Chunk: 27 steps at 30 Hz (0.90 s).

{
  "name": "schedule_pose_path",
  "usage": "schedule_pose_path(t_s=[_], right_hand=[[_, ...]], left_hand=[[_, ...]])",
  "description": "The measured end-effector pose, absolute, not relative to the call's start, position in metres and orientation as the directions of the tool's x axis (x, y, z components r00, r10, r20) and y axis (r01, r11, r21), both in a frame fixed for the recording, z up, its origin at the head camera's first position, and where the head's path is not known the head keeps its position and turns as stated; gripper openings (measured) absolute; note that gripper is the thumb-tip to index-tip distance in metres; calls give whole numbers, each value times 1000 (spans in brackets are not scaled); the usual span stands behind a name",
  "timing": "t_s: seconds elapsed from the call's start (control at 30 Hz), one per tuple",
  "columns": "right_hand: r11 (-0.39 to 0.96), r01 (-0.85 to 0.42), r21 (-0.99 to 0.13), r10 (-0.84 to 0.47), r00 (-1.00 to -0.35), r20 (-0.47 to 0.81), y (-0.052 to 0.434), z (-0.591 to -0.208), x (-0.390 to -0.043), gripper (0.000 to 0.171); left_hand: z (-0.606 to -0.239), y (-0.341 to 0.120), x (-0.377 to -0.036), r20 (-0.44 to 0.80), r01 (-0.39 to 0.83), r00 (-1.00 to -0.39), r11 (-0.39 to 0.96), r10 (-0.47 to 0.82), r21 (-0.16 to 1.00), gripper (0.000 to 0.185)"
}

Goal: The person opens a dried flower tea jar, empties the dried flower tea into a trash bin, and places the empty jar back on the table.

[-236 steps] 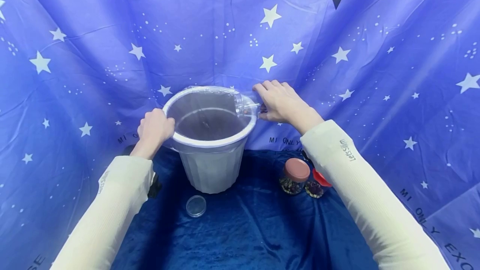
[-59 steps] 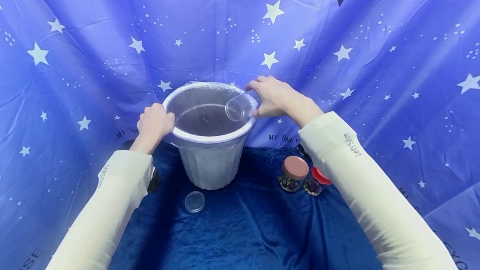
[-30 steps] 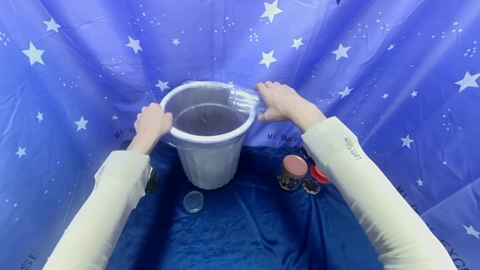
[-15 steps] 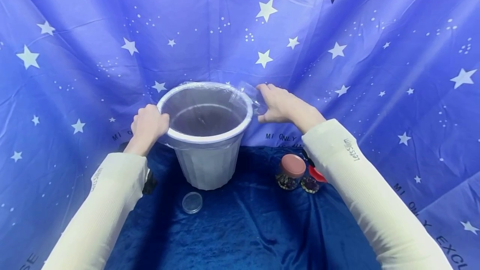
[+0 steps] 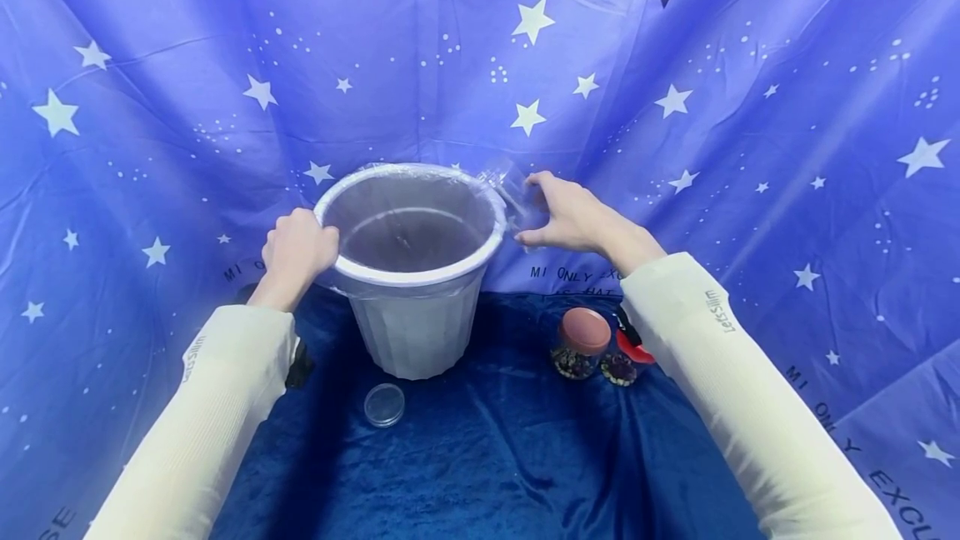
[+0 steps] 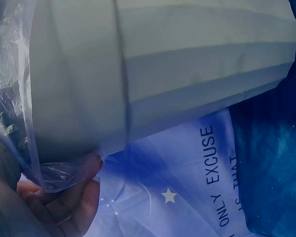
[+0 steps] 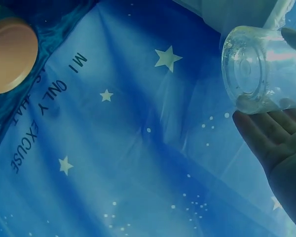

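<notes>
Head view, biggest first: blue star-printed fabric backdrop (image 5: 675, 65) wraps the back and both sides; some printed lettering is readable near its bottom edge. Dark blue velvet cloth (image 5: 487, 457) covers the desk.

White ribbed plastic bucket (image 5: 416, 332) stands upright at centre, lined with a thin clear plastic bag (image 5: 408, 215) folded over the rim. Left wrist view shows the bag film (image 6: 19, 98) hanging loose outside the bucket wall (image 6: 187, 64).

Left hand (image 5: 296, 252) is on the near-left rim, fingers curled over rim and bag, gripping both. Its fingertips (image 6: 76, 197) show under the bag edge in the left wrist view.

Right hand (image 5: 573, 219) is just right of the bucket rim, holding a small clear glass jar (image 5: 513, 190) between thumb and fingers. Jar is tilted, beside the rim, outside it. Right wrist view: jar (image 7: 259, 69) seen base-on, fingers (image 7: 271, 133) under it, looks empty.

2 small jars stand on the cloth to the right of the bucket, just beside each other: 1 with a brown round lid (image 5: 583, 332) and dark contents, 1 with a red lid (image 5: 633, 348) partly behind the right sleeve. The brown lid (image 7: 10, 54) also shows in the right wrist view.

Small clear round lid (image 5: 384, 405) lies flat in front of the bucket, apart from it.
</notes>
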State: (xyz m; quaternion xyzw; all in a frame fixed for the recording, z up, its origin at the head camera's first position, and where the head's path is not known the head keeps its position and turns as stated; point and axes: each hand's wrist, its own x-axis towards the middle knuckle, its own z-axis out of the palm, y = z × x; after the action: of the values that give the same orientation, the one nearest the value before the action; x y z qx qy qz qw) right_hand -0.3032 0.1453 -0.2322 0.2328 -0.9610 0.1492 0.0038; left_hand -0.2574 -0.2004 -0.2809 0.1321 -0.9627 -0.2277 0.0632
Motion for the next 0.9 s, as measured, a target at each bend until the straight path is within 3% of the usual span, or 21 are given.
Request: schedule_pose_path(t_s=[0.9], right_hand=[[816,-286,-502,-300,-952,56,193,-242,-296,89]], left_hand=[[-281,-201,-258,56,-228,-957,856,-285,464,47]])
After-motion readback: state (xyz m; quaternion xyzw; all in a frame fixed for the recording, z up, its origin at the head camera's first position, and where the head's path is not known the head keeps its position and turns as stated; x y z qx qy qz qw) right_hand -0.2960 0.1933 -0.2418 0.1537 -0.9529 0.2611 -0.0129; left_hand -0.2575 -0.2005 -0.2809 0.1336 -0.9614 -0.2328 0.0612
